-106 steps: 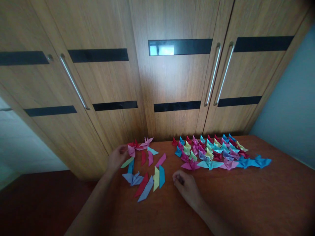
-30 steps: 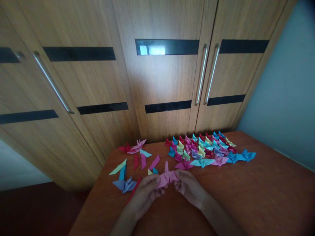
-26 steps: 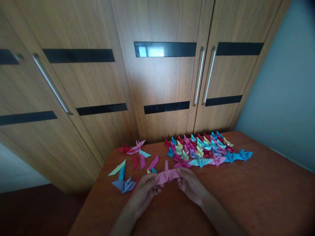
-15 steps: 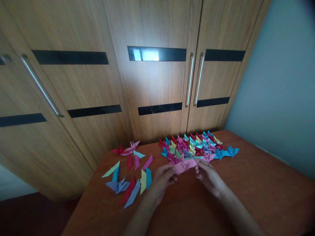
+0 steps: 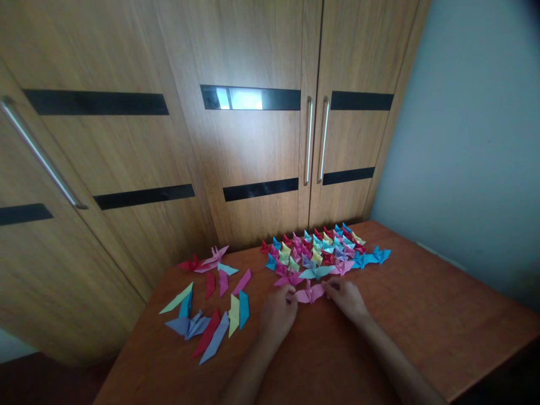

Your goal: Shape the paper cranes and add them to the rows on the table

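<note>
A pink origami crane is low at the table, its wings spread to both sides. My left hand pinches its left wing tip. At the other wing tip are the closed fingers of my right hand. Just behind it stand a magenta crane and a pale turquoise crane, with another pink crane to their right. Close rows of colourful folded cranes fill the area farther back.
Flat folded paper strips, among them a red one and a yellow one, lie on the left of the brown table. A lavender crane sits near them. The wooden wardrobe rises behind, with a pale wall right.
Both hands have lowered the pink crane to the table, and its head and tail points now show upright. The camera view has turned slightly right.
</note>
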`<control>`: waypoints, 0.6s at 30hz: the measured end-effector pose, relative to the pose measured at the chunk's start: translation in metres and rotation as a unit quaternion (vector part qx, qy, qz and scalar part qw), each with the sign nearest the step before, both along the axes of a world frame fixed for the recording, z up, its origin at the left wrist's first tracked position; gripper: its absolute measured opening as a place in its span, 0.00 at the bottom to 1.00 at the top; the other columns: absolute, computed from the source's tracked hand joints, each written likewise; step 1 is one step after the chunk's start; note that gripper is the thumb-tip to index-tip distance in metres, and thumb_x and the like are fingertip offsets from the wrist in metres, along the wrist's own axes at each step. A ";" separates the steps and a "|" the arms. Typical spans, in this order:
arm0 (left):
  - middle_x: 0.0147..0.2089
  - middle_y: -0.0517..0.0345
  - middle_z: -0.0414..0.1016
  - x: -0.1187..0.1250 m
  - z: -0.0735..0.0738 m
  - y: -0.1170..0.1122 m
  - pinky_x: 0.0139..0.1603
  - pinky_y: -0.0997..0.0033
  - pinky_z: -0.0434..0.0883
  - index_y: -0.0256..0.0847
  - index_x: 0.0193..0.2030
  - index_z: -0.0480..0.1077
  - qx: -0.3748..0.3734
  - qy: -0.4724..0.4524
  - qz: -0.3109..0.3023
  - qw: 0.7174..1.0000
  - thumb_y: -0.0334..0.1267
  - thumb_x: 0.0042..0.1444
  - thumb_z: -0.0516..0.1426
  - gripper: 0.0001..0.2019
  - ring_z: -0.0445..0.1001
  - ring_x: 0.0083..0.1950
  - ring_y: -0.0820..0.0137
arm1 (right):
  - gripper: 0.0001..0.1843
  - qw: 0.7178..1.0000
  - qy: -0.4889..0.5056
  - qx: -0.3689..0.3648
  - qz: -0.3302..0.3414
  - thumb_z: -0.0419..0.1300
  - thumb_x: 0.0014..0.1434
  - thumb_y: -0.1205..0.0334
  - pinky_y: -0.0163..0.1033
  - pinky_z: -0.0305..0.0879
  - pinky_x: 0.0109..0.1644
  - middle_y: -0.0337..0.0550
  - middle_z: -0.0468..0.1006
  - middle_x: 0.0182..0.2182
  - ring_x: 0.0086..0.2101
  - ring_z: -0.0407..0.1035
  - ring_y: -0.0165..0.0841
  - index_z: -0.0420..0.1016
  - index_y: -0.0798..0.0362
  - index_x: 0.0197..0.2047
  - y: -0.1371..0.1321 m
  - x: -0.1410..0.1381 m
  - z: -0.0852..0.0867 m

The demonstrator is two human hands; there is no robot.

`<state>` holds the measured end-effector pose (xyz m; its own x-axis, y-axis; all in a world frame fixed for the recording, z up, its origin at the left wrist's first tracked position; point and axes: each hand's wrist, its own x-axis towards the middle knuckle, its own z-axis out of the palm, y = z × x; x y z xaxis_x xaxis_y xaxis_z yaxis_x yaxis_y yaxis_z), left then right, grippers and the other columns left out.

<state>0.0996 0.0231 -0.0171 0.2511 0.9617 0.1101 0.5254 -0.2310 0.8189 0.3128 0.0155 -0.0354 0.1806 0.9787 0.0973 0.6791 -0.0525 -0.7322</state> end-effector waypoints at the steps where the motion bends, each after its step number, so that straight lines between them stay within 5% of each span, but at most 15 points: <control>1: 0.35 0.58 0.76 -0.001 0.001 -0.002 0.38 0.71 0.64 0.43 0.39 0.72 0.009 0.016 0.005 1.000 0.34 0.53 0.54 0.08 0.72 0.36 0.69 | 0.17 1.000 -0.010 -0.003 -0.009 0.52 0.56 0.51 0.33 0.56 0.29 0.39 0.75 0.22 0.25 0.68 0.31 0.73 0.51 0.23 0.000 0.000 0.001; 8: 0.39 0.57 0.75 -0.009 0.003 -0.008 0.39 0.71 0.63 0.43 0.44 0.71 0.060 0.097 0.014 0.993 0.38 0.54 0.55 0.11 0.72 0.38 0.68 | 0.17 0.994 -0.053 0.042 -0.089 0.49 0.59 0.48 0.34 0.57 0.31 0.42 0.77 0.28 0.29 0.71 0.35 0.72 0.50 0.37 -0.022 -0.005 0.011; 11: 0.38 0.56 0.75 -0.009 0.003 -0.008 0.39 0.71 0.63 0.43 0.45 0.71 0.064 0.080 -0.001 0.995 0.38 0.53 0.56 0.12 0.72 0.38 0.66 | 0.16 0.994 -0.063 0.061 -0.067 0.49 0.60 0.49 0.34 0.57 0.32 0.41 0.77 0.28 0.29 0.72 0.35 0.71 0.49 0.40 -0.035 -0.020 0.017; 18: 0.35 0.58 0.74 0.006 0.006 -0.004 0.37 0.73 0.61 0.42 0.34 0.71 0.097 0.104 -0.024 0.990 0.30 0.53 0.54 0.07 0.70 0.37 0.68 | 0.10 0.975 -0.219 -0.019 -0.019 0.51 0.61 0.56 0.33 0.53 0.30 0.42 0.78 0.31 0.31 0.73 0.34 0.71 0.48 0.36 -0.032 -0.053 0.029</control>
<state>0.1057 0.0187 -0.0106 0.3322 0.9141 0.2326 0.6633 -0.4017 0.6314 0.2599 -0.0169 -0.0059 0.1662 0.9765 0.1373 0.9231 -0.1051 -0.3700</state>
